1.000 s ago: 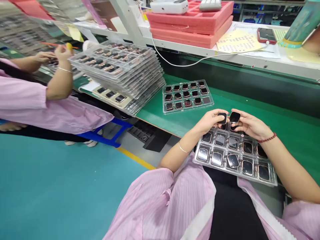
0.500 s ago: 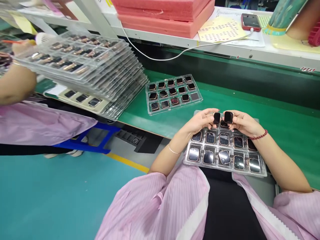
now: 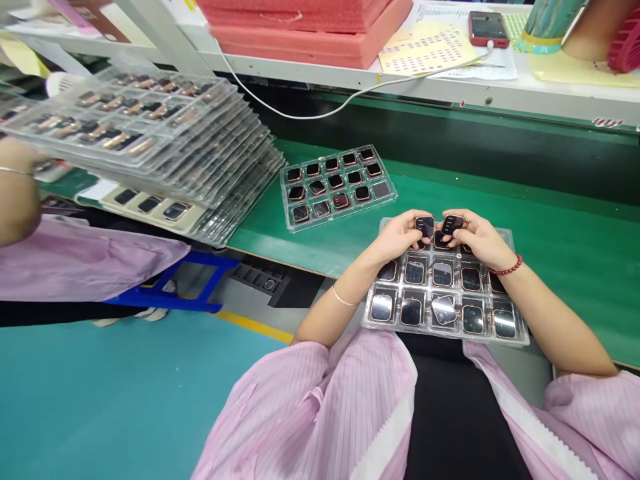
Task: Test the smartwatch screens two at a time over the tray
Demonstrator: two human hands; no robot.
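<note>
My left hand and right hand curl in above the clear tray, pinching the left watch and the right watch, one each, close together. Both show pale marks (too small for me to read). Past my hands the green table spreads wide; below my grip, the tray's edge pokes out past the table.

Head-worn, looking forward and down past the pink smock, close above left hand and right hand. Reaches across the green bench to the white shelf, with teal floor at lower left.
</note>
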